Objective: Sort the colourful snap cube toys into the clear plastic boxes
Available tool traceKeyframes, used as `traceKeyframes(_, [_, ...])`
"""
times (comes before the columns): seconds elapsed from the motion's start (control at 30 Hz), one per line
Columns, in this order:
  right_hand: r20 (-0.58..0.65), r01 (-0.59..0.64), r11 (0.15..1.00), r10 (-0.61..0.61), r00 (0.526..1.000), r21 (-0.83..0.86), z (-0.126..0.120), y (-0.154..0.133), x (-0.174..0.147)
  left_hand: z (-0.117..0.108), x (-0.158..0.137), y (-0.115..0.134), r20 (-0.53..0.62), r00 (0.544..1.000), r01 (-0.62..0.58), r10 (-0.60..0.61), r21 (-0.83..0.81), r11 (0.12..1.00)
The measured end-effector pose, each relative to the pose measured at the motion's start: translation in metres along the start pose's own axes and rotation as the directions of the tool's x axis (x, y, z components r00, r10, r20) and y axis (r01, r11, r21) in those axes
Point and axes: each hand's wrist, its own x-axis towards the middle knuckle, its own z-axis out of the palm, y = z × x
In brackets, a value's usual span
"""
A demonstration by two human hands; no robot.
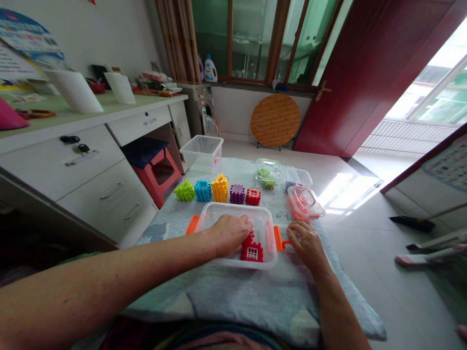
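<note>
Cubes (pixel 219 190) in five colours stand finished along the tabletop's far edge, while left hand (pixel 230 234) fingers close on loose red pieces (pixel 251 249) in the clear box (pixel 268 228), right hand (pixel 306 243) fingers curled on its orange latch (pixel 279 238).

We count five assembled block cubes in a row across the cloth-covered table (pixel 226 291): one green cube (pixel 184 190), one blue cube (pixel 203 191), one yellow cube (pixel 220 187), one purple cube (pixel 237 194) and one red cube (pixel 253 197). We see five clear plastic containers: one big tub (pixel 202 152) at the far left corner, three small lidded boxes (pixel 305 202) toward the far right edge, and one orange-handled box (pixel 268 228) holding red pieces (pixel 251 250). Two hands: left hand (pixel 229 234), right hand (pixel 308 243).
</note>
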Motion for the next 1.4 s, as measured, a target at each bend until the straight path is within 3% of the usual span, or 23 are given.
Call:
traceKeyframes(0.3, [0.000, 0.006, 1.000, -0.006, 1.000, 0.003, 0.000, 0.001, 0.000, -0.005, 0.005, 0.001, 0.078, 0.996, 0.050, -0.049, -0.018, 0.999])
traceKeyframes(0.6, [0.007, 0.002, 1.000, -0.002, 1.000, -0.005, -0.001, 0.000, 0.000, 0.001, 0.003, -0.002, 0.081, 0.994, 0.072, -0.070, -0.020, 0.997])
traceKeyframes(0.8, [0.003, -0.011, 1.000, 0.011, 1.000, 0.004, 0.000, 0.000, 0.000, -0.005, 0.000, -0.009, 0.075, 0.974, 0.222, -0.212, -0.165, 0.961])
traceKeyframes(0.93, [0.013, -0.018, 1.000, 0.018, 1.000, 0.007, 0.000, 0.000, 0.000, -0.015, -0.004, -0.010, 0.231, 0.930, 0.360, -0.286, -0.419, 0.833])
traceKeyframes(1.07, [0.018, -0.016, 1.000, 0.016, 1.000, 0.003, 0.000, 0.000, 0.000, -0.013, -0.003, -0.007, 0.348, 0.868, 0.495, -0.354, -0.554, 0.670])
traceKeyframes(1.2, [0.014, -0.013, 1.000, 0.013, 1.000, 0.007, 0.000, 0.000, -0.001, 0.000, 0.005, -0.005, 0.520, 0.779, 0.619, -0.351, -0.726, 0.299])
traceKeyframes(1.27, [0.011, -0.014, 1.000, 0.014, 1.000, 0.008, 0.000, 0.000, -0.001, 0.006, 0.009, -0.004, 0.542, 0.771, 0.620, -0.333, -0.758, 0.203])
traceKeyframes(1.4, [0.004, -0.015, 1.000, 0.015, 1.000, 0.007, -0.001, -0.001, -0.001, 0.014, 0.014, -0.002, 0.505, 0.815, 0.563, -0.283, -0.805, 0.186])
